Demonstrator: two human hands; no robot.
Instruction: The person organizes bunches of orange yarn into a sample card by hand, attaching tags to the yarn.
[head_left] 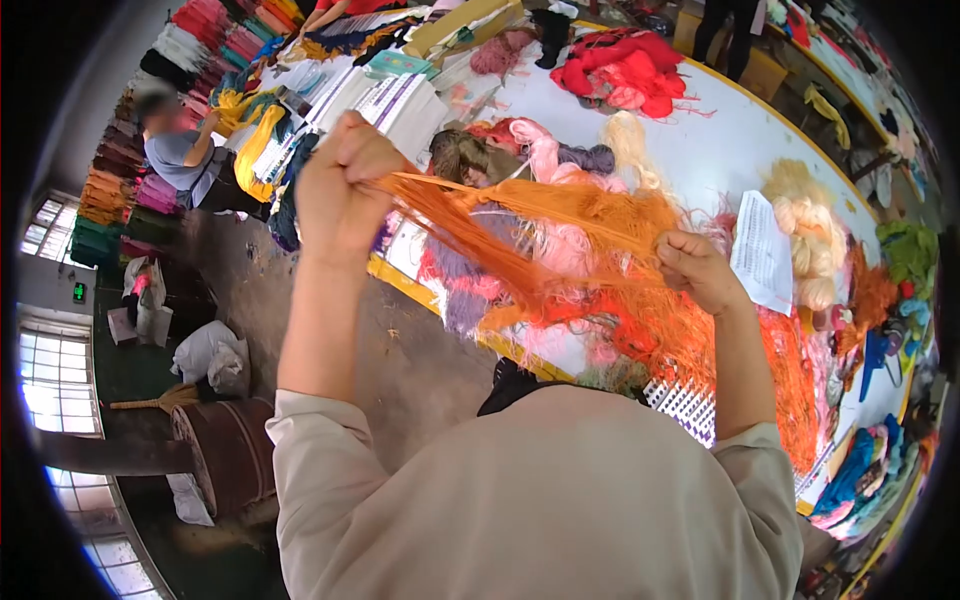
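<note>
Stretched between my two raised hands is a skein of orange yarn (590,215), its loose strands hanging down over the table. My left hand (350,185) is a closed fist around one end, out past the table's near edge. Over the table, my right hand (697,270) has its fingers curled tightly on the other end. Beneath the skein lie pink yarn (560,245) and grey-purple yarn (465,310), partly hidden. A heap of bright orange-red yarn (785,370) spreads below and beside my right forearm. Near my right hand stands a printed paper sheet (762,252).
Red yarn (625,72), cream skeins (815,245) and green yarn (908,255) lie on the white table (725,125). Paper stacks (400,112) stand at the far left part. A person (185,150) works at left near hanging yarns. A rusty drum (230,455) stands on the floor.
</note>
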